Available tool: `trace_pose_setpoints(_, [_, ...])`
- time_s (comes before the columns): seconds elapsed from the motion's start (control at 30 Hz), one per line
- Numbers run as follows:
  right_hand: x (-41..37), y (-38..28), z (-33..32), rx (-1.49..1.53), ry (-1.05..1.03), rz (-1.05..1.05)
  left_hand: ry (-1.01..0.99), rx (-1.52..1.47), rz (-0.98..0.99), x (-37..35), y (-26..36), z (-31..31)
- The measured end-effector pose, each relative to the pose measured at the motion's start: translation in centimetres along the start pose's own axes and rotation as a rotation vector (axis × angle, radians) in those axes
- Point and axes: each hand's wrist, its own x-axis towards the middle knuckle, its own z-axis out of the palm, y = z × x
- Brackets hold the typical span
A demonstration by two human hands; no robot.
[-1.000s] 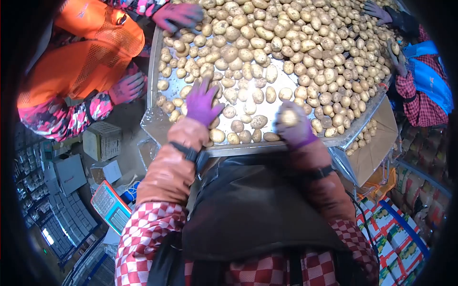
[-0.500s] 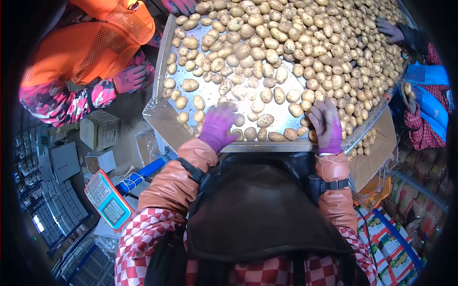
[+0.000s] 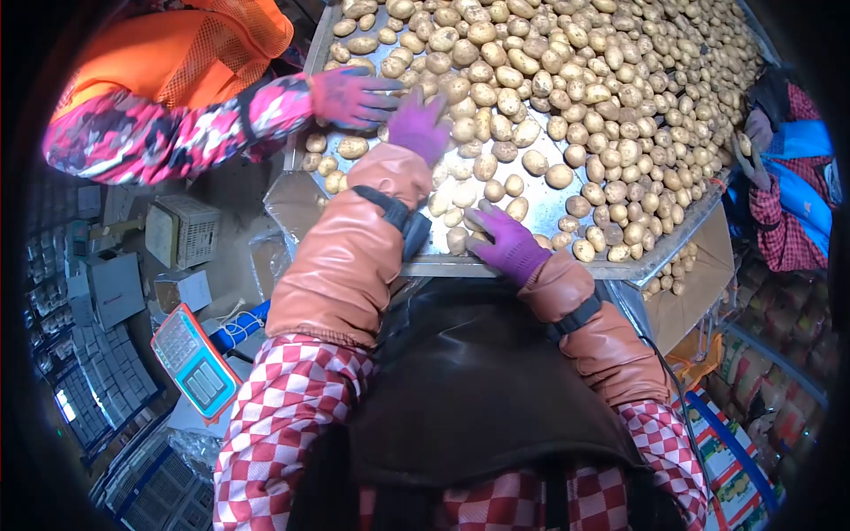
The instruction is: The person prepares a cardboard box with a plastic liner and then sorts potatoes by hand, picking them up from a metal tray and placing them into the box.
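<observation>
Many potatoes (image 3: pixel 602 115) lie over a metal sorting table (image 3: pixel 547 196). My left hand (image 3: pixel 420 129), in a purple glove, reaches over potatoes at the left part of the table, its fingers apart, near a co-worker's gloved hand. Close to the table's near edge, my right hand (image 3: pixel 505 237), also gloved in purple, rests against a few small potatoes with its fingers spread. Neither hand is wrapped round a potato.
A co-worker's pink-gloved hand (image 3: pixel 352 97) reaches in from the left. Another person's gloved hand (image 3: pixel 753 152) is at the right. A scale (image 3: pixel 197 363), a plastic crate (image 3: pixel 183 232) and a cardboard box (image 3: pixel 699 292) stand around the table.
My left hand has moved forward over the potatoes. My right hand has moved left along the near edge. The left co-worker's hand has come over the table; the right one has drawn back.
</observation>
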Motion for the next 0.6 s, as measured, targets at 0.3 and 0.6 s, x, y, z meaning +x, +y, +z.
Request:
trace_pose_setpoints(0.3, [-1.0, 2.3, -7.7, 0.528, 0.39, 0.268, -0.33, -0.134, -0.049, -11.8, 2.3, -5.9])
trace_pose_setpoints(0.6, [7.1, 5.8, -10.7, 0.11, 0.586, 0.168, -0.335, -0.139, 0.007, -18.6, -1.8, -9.0])
